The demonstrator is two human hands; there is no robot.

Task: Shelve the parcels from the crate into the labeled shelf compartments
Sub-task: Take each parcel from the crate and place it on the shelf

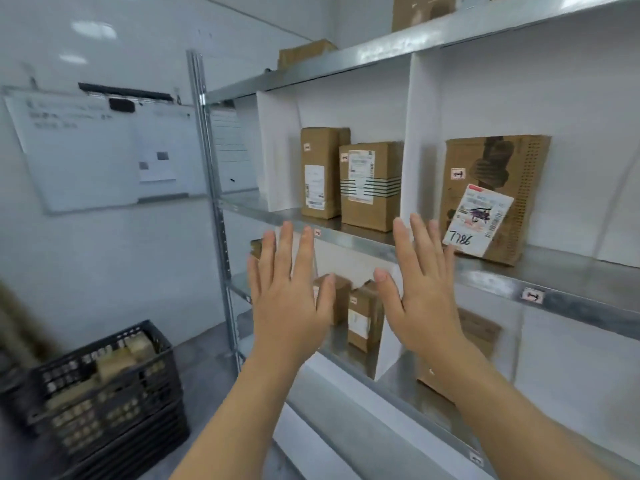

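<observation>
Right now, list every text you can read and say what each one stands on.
"7786": handwritten on the white label of the leaning parcel.
Shipping labels on the upright parcels: too blurred to read.
Red-edged tags on the shelf and on parcels: too small to read.
Whiteboard writing: blurred, unreadable.

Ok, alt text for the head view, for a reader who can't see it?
The left hand and right hand are raised, open and empty, before a metal shelf holding cardboard parcels in white-divided compartments; a black crate with more parcels stands lower left.
</observation>
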